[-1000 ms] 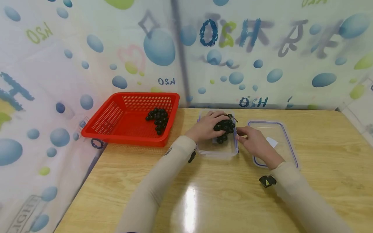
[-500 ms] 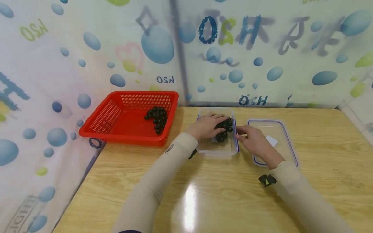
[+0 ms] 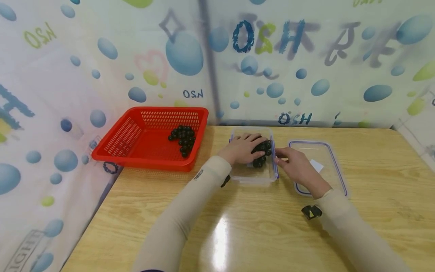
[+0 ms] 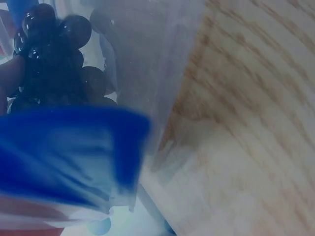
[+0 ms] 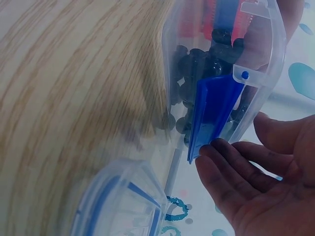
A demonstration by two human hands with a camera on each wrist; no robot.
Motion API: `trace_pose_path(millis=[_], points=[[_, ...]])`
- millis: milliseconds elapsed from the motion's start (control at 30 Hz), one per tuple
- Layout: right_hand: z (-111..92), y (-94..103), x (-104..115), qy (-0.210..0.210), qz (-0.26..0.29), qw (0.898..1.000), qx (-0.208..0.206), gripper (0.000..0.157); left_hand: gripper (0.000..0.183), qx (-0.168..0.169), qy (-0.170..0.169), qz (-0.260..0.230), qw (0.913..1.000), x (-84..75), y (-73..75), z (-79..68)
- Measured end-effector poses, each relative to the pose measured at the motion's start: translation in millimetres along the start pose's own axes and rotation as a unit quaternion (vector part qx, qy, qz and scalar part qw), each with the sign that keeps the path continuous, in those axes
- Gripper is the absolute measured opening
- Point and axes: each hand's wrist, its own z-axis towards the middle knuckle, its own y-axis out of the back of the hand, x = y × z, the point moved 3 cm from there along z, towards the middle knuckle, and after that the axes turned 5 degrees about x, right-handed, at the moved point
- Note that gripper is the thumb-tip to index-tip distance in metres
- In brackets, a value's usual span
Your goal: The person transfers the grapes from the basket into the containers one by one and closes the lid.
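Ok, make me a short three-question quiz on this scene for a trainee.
1. Which hand touches the round black grapes in the clear rectangular plastic container: A, left, or B, right?
2. True or false: the red perforated plastic basket is empty.
3. Fill in: the clear rectangular plastic lid with a blue seal lies on the light brown wooden ____.

Key: 1. A, the left hand. 2. False; another black bunch lies in it. 3. Table.

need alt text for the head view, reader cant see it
A person's left hand rests on dark grapes in a clear box, the right hand at the box's side. A red basket with more grapes stands to the left, a lid right.
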Motion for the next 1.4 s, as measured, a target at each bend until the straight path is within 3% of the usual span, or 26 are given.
trace_pose_path(millis=[200, 367, 533, 667, 800, 933, 1167, 1267, 1400], points=[[-0.5, -0.2, 0.6, -0.001, 0.000, 1.000, 0.001, 0.046, 0.064, -0.016, -0.001, -0.029, 0.9995, 1.0, 1.1, -0.9], [0.4, -0.7, 0.3, -0.002, -0.002, 1.000, 0.003, 0.045, 0.072, -0.053, -0.022, -0.104, 0.9930, 6.6, 9.9, -7.7], [0.6, 0.0, -0.5, -0.001, -0.003, 1.000, 0.002, 0.045, 0.072, -0.095, -0.049, -0.154, 0.9822, 18.3, 43.2, -26.6], [-0.1, 0.6, -1.1, 0.003, -0.003, 1.000, -0.001, 0.044, 0.066, -0.124, -0.042, -0.170, 0.9767, 35.1, 76.8, -51.3], [-0.4, -0.7, -1.3, 0.007, 0.000, 1.000, -0.001, 0.044, 0.060, -0.151, -0.004, -0.176, 0.9728, 61.4, 102.4, -79.1], [-0.2, -2.2, -0.9, 0.009, 0.003, 1.000, 0.000, 0.044, 0.046, -0.147, 0.060, -0.188, 0.9692, 94.1, 110.7, -98.5], [-0.3, -1.8, -0.9, 0.009, 0.003, 1.000, -0.002, 0.044, 0.044, -0.078, 0.173, -0.167, 0.9674, 147.8, 98.8, -107.1], [0.2, -1.7, -1.9, 0.009, -0.001, 1.000, -0.002, 0.044, 0.051, -0.038, 0.219, -0.160, 0.9619, 164.5, 91.1, -111.2], [1.2, -1.8, -2.7, 0.006, -0.001, 1.000, -0.003, 0.044, 0.057, 0.012, 0.252, -0.160, 0.9542, 179.7, 83.0, -117.2]])
